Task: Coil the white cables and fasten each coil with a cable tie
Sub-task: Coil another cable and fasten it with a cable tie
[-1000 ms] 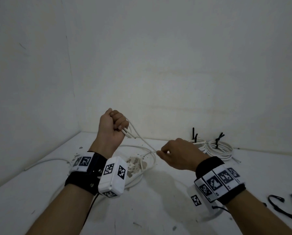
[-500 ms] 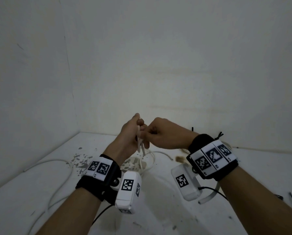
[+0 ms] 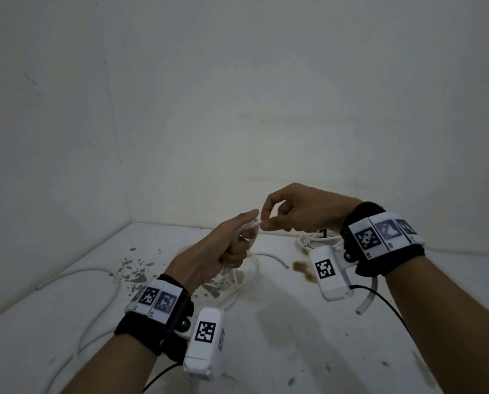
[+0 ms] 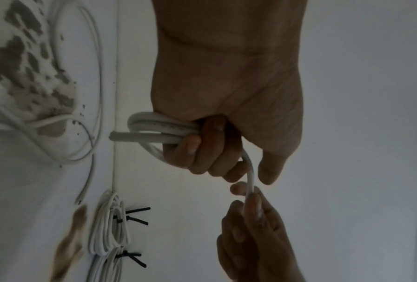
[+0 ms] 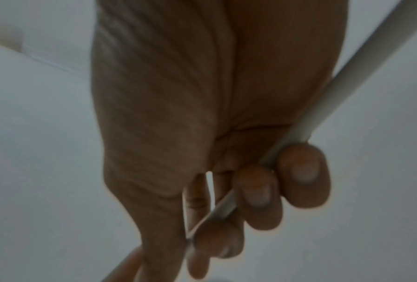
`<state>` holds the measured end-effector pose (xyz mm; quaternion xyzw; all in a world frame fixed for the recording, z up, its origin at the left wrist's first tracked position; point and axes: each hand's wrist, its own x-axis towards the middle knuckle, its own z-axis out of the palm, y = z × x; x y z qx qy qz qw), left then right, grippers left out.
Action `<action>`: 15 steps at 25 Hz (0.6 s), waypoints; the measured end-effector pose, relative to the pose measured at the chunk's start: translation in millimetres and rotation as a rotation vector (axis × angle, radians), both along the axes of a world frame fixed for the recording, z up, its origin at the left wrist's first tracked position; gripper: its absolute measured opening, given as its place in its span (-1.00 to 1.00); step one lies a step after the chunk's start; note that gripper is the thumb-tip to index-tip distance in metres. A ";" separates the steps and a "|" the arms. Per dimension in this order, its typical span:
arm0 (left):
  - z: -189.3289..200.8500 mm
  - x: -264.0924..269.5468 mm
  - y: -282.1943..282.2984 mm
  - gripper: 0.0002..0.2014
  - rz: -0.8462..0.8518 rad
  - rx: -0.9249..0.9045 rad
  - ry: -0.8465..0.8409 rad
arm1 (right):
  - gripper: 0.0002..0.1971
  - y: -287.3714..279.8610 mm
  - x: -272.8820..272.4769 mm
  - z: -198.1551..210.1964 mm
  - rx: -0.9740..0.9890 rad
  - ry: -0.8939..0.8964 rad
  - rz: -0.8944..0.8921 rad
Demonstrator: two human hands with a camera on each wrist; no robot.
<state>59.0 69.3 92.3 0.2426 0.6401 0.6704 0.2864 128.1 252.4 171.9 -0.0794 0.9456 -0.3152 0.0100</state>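
My left hand (image 3: 232,245) is raised above the white table and grips a small bundle of white cable loops (image 4: 159,129) in its curled fingers. From that bundle a strand of the same white cable (image 4: 250,171) runs up to my right hand (image 3: 277,214), which holds it between thumb and fingers just right of the left hand. In the right wrist view the cable (image 5: 323,95) passes through the curled fingers (image 5: 301,171). Its free tail (image 3: 368,300) hangs below my right wrist. More loops of white cable (image 3: 246,280) lie on the table under my left hand.
Coiled white cables with black cable ties (image 4: 113,229) lie at the back of the table (image 3: 294,351), by the wall. A loose white cable (image 3: 75,274) trails along the left side. Chipped grey patches (image 3: 135,271) and a brown stain (image 3: 301,268) mark the surface.
The hands, apart a second ago, came together at the cable. Since half a second ago the right hand has drawn slightly up and right with its strand, while the left hand keeps the bundle.
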 end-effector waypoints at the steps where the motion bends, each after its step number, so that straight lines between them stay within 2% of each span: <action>1: -1.4 0.2 -1.8 -0.50 0.013 0.038 -0.031 | -0.75 6.4 0.3 -0.2 0.001 0.017 -0.019; 4: -4.1 -2.1 -4.1 -0.46 0.040 0.206 -0.164 | -0.72 18.4 -1.8 -9.2 -0.027 0.152 -0.107; 8: -4.3 -1.9 -0.8 -0.50 -0.004 0.388 -0.261 | -0.69 18.3 -12.5 -44.0 -0.043 0.401 -0.302; 11: -4.8 -9.2 -5.4 -0.55 0.003 0.569 -0.349 | -0.75 29.8 -16.4 -71.6 -0.088 0.453 -0.373; 13: -7.1 -15.9 -9.3 -0.57 0.014 0.678 -0.390 | -0.87 34.3 -12.6 -82.8 -0.258 0.427 -0.327; 15: -11.0 -22.2 -7.8 -0.57 0.029 0.762 -0.437 | -0.89 37.4 -7.2 -92.4 -0.526 0.399 -0.296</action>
